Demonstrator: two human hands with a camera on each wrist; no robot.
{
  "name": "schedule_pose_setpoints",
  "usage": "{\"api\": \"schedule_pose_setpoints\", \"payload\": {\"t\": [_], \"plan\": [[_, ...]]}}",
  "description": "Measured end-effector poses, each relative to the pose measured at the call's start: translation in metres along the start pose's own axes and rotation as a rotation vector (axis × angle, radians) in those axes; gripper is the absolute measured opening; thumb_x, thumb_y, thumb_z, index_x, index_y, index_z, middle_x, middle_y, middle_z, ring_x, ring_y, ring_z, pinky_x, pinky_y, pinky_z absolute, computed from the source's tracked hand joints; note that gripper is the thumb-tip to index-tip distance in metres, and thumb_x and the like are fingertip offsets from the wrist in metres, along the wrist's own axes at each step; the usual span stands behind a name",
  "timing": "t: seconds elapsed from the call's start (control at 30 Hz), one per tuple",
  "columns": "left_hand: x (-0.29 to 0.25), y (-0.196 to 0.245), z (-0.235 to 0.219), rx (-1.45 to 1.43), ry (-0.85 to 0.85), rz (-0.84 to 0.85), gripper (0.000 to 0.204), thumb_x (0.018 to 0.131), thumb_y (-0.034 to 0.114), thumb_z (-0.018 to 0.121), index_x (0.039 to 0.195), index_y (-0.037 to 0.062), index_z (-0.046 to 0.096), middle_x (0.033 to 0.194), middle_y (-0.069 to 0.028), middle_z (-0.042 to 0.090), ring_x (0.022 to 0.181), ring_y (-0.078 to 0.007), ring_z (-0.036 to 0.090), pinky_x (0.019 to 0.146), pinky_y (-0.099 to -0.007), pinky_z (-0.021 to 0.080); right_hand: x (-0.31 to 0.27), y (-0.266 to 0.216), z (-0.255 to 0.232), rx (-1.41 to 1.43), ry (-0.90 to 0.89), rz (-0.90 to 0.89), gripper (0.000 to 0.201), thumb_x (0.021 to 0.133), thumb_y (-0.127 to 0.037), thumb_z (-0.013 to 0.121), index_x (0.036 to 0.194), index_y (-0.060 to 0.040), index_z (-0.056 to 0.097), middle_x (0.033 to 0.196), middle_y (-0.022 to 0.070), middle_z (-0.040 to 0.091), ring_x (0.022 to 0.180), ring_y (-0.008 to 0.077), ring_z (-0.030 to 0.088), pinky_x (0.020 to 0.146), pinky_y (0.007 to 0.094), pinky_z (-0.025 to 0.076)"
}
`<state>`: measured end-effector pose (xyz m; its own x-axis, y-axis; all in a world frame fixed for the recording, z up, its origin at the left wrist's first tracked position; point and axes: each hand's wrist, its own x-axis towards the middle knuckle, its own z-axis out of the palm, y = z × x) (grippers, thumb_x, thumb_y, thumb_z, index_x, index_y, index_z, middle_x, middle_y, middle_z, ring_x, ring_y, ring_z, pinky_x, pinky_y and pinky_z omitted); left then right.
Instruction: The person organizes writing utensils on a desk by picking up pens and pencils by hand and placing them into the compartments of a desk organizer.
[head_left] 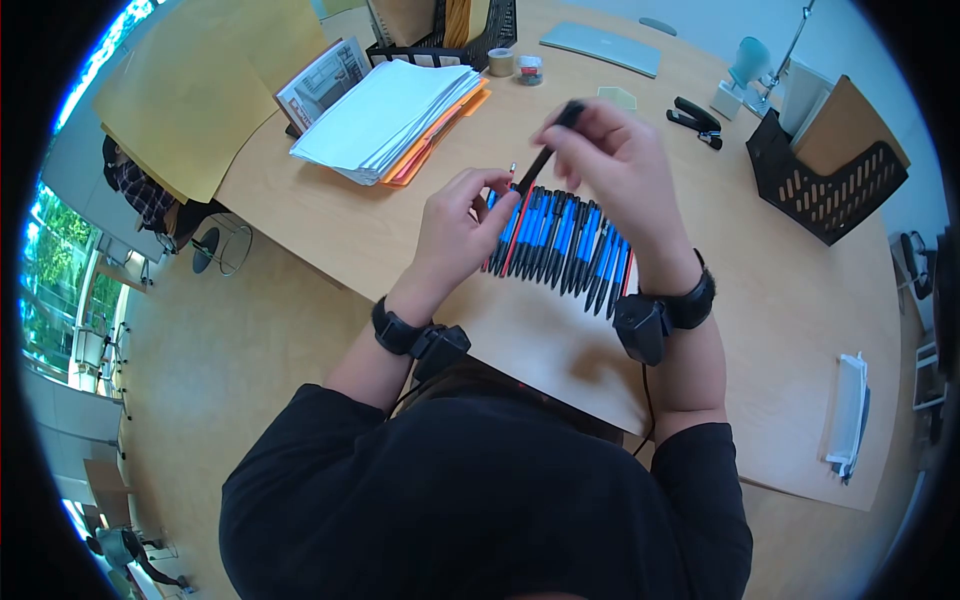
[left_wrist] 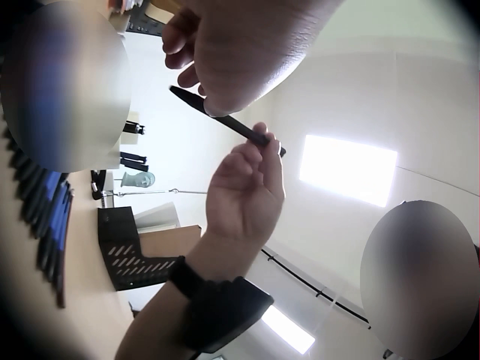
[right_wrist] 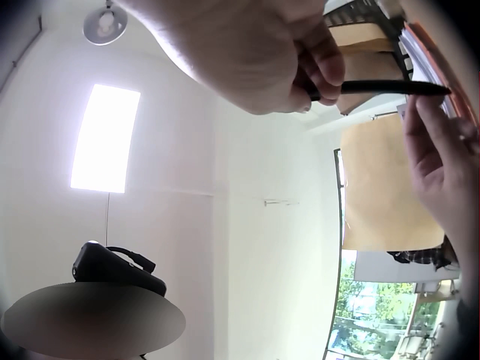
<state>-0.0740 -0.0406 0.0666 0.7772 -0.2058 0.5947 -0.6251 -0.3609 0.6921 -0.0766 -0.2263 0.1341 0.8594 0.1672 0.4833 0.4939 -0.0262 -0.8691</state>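
Just above the row of pens (head_left: 560, 238) laid side by side on the desk (head_left: 800, 300), I see a single black pen (head_left: 548, 150) held in the air between both hands. My right hand (head_left: 615, 160) has fingers and thumb curled round the pen's upper end; the right wrist view shows them clamped on the barrel. My left hand (head_left: 462, 225) meets the lower end, its fingertips (left_wrist: 262, 142) pinching the tip, so the pen slants up from the near-left end of the row toward the right hand. A red pen (head_left: 518, 225) lies in that row close under the left fingers.

I judge the black pen light and stiff, a slim plastic barrel that will be smooth and apt to roll or slip if squeezed at one point only. It is best taken mid-barrel or at both ends as now. The tip end looks like the delicate part, and any cap or clip could pop loose.

Beyond the row sits a stack of papers (head_left: 385, 115), and further off to the right a black stapler (head_left: 697, 120) and a mesh file holder (head_left: 825, 185)
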Motion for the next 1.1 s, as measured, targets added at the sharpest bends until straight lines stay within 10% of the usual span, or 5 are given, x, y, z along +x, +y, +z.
{"api": "schedule_pose_setpoints", "payload": {"t": [0.17, 0.6, 0.87, 1.1], "plan": [[-0.004, -0.047, 0.002, 0.404, -0.184, -0.164, 0.017, 0.085, 0.015, 0.057, 0.093, 0.0016, 0.064, 0.087, -0.0133, 0.066, 0.075, -0.0294, 0.064, 0.068, -0.0394, 0.050, 0.016, 0.024, -0.030, -0.152, 0.379, -0.223, 0.017, 0.089, -0.010, 0.060, 0.099, 0.0045, 0.063, 0.084, 0.0081, 0.067, 0.075, 0.0110, 0.065, 0.066, 0.0232, 0.052], [0.008, -0.071, -0.015, 0.823, -0.518, -0.515, 0.023, 0.072, 0.016, 0.062, 0.091, 0.0034, 0.062, 0.084, -0.0152, 0.065, 0.079, -0.0317, 0.063, 0.071, -0.0405, 0.051, 0.024, 0.066, -0.040, -0.525, 0.339, -0.147, 0.043, 0.084, -0.004, 0.058, 0.127, -0.0020, 0.052, 0.123, 0.0193, 0.057, 0.091, 0.0222, 0.066, 0.076, 0.0307, 0.054], [-0.002, -0.024, -0.021, -0.122, -0.241, -0.168, 0.017, 0.085, 0.006, 0.061, 0.101, 0.0011, 0.060, 0.084, -0.0008, 0.061, 0.062, -0.0017, 0.052, 0.053, -0.0185, 0.041, 0.009, 0.017, -0.016, -0.259, 0.041, 0.008, 0.038, 0.088, -0.008, 0.059, 0.125, -0.0016, 0.054, 0.117, 0.0104, 0.061, 0.079, 0.0110, 0.062, 0.065, 0.0230, 0.050], [-0.004, -0.001, -0.009, -0.121, -0.194, 0.000, 0.019, 0.082, 0.007, 0.061, 0.101, 0.0026, 0.063, 0.083, -0.0046, 0.063, 0.058, -0.0094, 0.056, 0.054, -0.0230, 0.044, -0.006, -0.010, 0.002, -0.033, -0.309, 0.117, 0.024, 0.090, -0.012, 0.059, 0.112, -0.0002, 0.061, 0.085, 0.0059, 0.068, 0.065, 0.0073, 0.058, 0.058, 0.0201, 0.047]]}}
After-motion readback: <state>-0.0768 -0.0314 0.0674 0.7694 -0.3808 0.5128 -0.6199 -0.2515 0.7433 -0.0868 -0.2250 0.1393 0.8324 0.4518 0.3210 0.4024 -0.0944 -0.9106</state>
